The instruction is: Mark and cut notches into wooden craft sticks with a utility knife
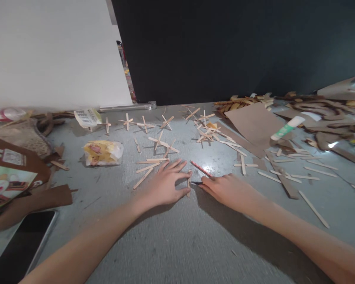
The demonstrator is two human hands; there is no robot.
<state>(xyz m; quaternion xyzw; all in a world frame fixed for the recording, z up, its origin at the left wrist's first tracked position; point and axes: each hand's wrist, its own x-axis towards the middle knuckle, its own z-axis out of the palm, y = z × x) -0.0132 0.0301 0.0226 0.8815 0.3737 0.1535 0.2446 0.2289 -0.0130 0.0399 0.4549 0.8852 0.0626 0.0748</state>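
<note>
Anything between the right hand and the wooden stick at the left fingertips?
Only the dark pointed tool that the right hand holds, its tip reaching toward the wooden stick by the left hand. The red pencil slants along the far side of that gap, not across it. Nothing else visible stands between.

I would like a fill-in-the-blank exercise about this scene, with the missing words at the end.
The left hand holds a stick between a finger and the ____. The phone lies on the ____ side. The left panel is white, the right panel ____. The tube is green and ____.

Missing words: thumb; left; black; white.
</note>
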